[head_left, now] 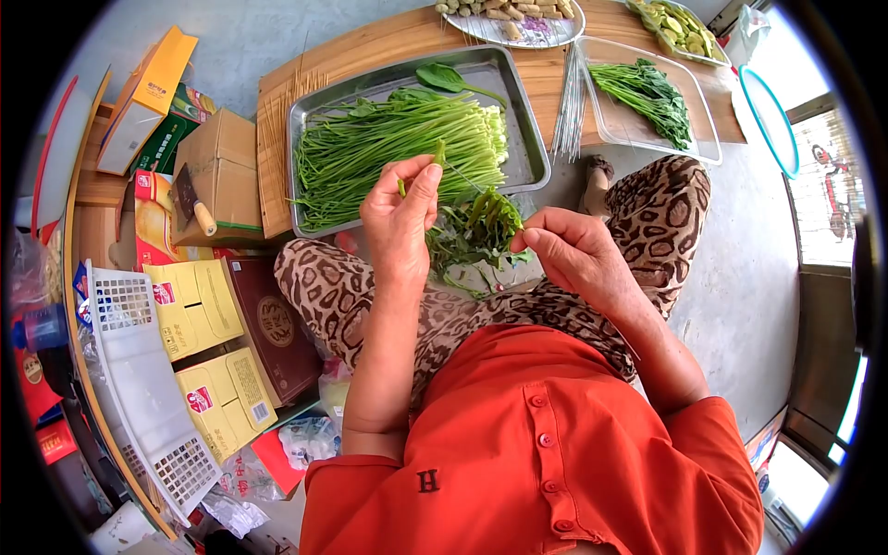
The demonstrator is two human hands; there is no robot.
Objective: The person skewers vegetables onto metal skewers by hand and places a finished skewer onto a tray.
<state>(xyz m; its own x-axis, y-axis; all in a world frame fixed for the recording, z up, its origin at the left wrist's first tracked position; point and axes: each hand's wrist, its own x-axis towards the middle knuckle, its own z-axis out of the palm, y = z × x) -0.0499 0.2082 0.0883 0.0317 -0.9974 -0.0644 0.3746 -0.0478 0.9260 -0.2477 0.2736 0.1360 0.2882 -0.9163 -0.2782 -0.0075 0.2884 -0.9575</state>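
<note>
Pinched green stem (439,151) in left hand (400,205). Closed right hand (572,252) on edge of leafy bunch (492,218); could not tell whether on skewer (464,178) too. Held bunch between hands. Seemed to call for steady skewer, stem pierced squarely, bunch eased along without tearing.

Counting hands first: one left hand (400,217), one right hand (575,254), making two! Then one clump of leafy greens (483,224)! Over to one wooden table (388,42) now, tallying one metal tray (524,139), one loose large leaf (442,77), one clear plastic container (620,125), one oval plate (546,37), one dish of slices (683,30). Spotting one knife (194,205), then two pale yellow cartons (199,310), one brown cardboard box (222,166), one white basket (143,370)! Down the shirt (462,416), four buttons (546,440)! And metal skewers (569,102)? Too tightly bunched for any number.
</note>
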